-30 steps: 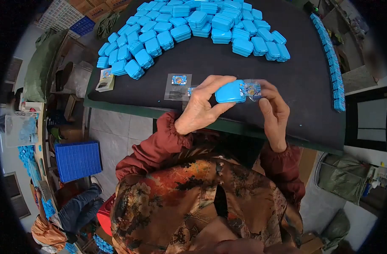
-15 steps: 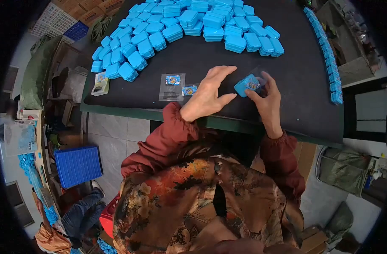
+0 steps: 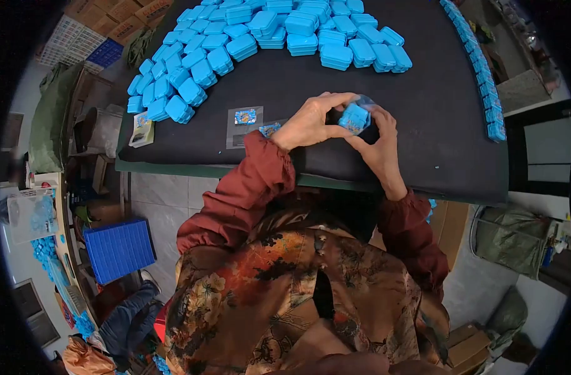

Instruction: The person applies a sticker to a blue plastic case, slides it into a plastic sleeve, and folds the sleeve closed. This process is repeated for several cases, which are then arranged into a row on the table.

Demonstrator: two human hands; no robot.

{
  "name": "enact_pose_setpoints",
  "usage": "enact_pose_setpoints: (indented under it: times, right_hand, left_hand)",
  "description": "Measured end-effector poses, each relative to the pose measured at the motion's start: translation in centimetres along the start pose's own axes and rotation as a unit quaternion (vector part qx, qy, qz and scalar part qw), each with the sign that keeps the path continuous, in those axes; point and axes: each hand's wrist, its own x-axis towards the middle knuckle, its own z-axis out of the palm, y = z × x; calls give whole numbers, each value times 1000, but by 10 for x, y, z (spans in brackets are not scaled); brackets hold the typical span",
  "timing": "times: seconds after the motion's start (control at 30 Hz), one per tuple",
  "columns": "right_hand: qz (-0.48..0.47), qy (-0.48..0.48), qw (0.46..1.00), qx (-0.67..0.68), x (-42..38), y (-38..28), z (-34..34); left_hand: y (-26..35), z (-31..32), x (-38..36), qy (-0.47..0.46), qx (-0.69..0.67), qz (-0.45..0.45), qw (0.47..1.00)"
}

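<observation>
A small blue plastic box (image 3: 354, 117) with a printed picture on it is held above the black table top, between my two hands. Clear film shows around its upper edge. My left hand (image 3: 311, 124) grips it from the left, thumb and fingers closed at its side. From the right, my right hand (image 3: 381, 147) has its thumb and fingers on the box and film. Left of my left wrist lies a clear film sleeve with a printed card (image 3: 245, 117). A second printed card (image 3: 270, 129) is partly hidden behind that wrist.
Many stacked blue boxes (image 3: 201, 73) form an arc across the far side of the table (image 3: 423, 112). A row of printed boxes (image 3: 487, 87) runs along the right edge. A stack of paper cards (image 3: 141, 131) lies at the left. A blue crate (image 3: 120, 250) and another person's legs (image 3: 126, 322) are at lower left.
My left hand has moved right and closed on the box, which only my right hand held before. The box has turned and shifted slightly left and up. The view has tilted a little.
</observation>
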Motion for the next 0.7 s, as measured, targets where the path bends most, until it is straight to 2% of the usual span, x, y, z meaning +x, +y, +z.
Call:
enact_pose_setpoints:
  times: [0.03, 0.1, 0.23, 0.33, 0.4, 0.43, 0.57, 0.63, 0.7]
  right_hand:
    - [1, 1, 1000, 0, -1, -2, -1]
    - [22, 14, 992, 120, -5, -8, -5]
    - [16, -16, 995, 96, -5, -6, -5]
    - [57, -28, 991, 120, -8, -3, -3]
    - [13, -32, 999, 31, -11, -1, -2]
    - [14, -33, 999, 31, -11, -1, -2]
    - [-13, -33, 997, -65, -9, -5, 0]
    - [-22, -34, 993, -113, -10, -7, 0]
    - [-16, -36, 989, -139, -9, -10, -1]
  left_hand:
    - [-1, 0, 0, 7, -7, 8, 1000]
    - [-1, 2, -3, 23, -22, 14, 999]
    - [0, 2, -3, 26, -90, 6, 996]
    - [-1, 3, -4, 4, -112, 4, 994]
    - [0, 3, -5, 5, -80, 2, 997]
    - [1, 2, -6, 7, -46, 1, 999]
    - [-12, 7, -9, 30, -60, 36, 997]
    - [-12, 6, -11, 34, 74, 46, 996]
    - [-11, 7, -12, 39, 80, 43, 995]
